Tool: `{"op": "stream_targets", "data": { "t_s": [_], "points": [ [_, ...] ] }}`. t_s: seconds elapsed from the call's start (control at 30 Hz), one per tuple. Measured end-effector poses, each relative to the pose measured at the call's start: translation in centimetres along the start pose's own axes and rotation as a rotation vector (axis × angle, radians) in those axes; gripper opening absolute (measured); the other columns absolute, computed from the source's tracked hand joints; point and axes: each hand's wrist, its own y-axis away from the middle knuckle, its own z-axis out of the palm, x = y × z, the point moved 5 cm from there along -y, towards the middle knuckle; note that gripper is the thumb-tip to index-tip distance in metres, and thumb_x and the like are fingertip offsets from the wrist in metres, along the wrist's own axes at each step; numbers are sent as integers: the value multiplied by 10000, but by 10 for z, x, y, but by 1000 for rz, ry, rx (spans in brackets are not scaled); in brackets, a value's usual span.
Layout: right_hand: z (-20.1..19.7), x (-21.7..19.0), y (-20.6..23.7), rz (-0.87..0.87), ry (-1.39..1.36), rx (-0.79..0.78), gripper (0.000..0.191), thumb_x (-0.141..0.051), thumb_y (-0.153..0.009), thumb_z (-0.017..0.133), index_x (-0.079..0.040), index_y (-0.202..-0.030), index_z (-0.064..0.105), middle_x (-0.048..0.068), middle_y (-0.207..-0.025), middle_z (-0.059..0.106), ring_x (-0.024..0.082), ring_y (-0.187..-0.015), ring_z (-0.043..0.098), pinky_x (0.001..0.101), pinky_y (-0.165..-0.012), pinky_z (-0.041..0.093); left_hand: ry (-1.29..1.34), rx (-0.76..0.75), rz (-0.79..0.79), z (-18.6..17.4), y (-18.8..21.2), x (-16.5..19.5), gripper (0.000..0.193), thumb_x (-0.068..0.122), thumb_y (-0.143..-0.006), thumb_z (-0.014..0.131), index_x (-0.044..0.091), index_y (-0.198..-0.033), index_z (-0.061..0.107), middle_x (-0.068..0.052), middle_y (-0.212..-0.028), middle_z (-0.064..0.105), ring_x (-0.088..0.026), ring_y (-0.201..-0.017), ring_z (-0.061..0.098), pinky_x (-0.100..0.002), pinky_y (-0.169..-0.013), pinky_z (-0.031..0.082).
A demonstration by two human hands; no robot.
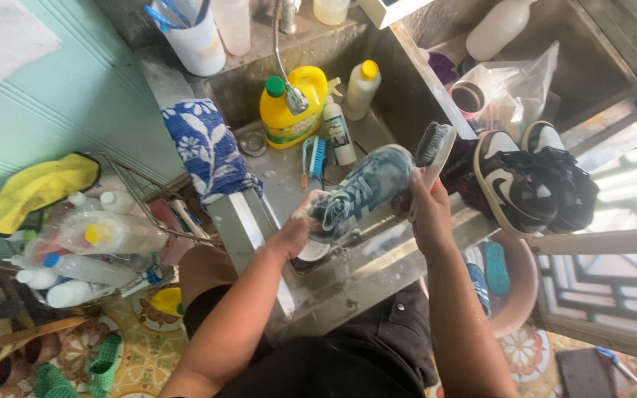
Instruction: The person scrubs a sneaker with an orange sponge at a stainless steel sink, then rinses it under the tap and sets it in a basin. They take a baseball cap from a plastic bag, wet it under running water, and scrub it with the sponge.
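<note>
My left hand [296, 230] grips the heel end of a wet blue-grey sneaker [359, 190] held over a steel sink [278, 173]. My right hand [427, 210] holds a white scrub brush [433, 146] with dark bristles, raised just past the sneaker's toe. The brush bristles face the shoe and sit close to it. Soap foam covers my left fingers.
A yellow detergent jug [293, 110], two smaller bottles [361, 88] and a blue brush [314, 158] stand in the sink under the faucet [289, 74]. A black-and-white sneaker pair [532, 180] rests on the right ledge. A blue floral cloth [209, 151] hangs left. A bottle rack [97, 243] stands on the floor.
</note>
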Motion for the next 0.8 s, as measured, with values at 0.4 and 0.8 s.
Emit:
{"op": "stream_targets", "data": {
  "t_s": [0.4,0.8],
  "points": [
    [90,106,-62,207,1561,-462,574,-588,-954,613,-37,-1041,750,218,-1152,705,394,-1109,657,487,-945,520,298,591,-19,-76,-26,3,769,-87,-702,444,177,-1423,488,-85,-1118,665,-216,-904,700,-361,-768,603],
    [236,-26,-283,-800,891,-296,678,3,-878,735,-24,-1477,417,207,-1374,621,328,-958,725,396,-858,583,-187,730,-249,-89,-31,-6,489,-27,-805,450,54,-1275,555,-153,-1139,671,-235,-1035,641,-348,-907,512]
  ]
}}
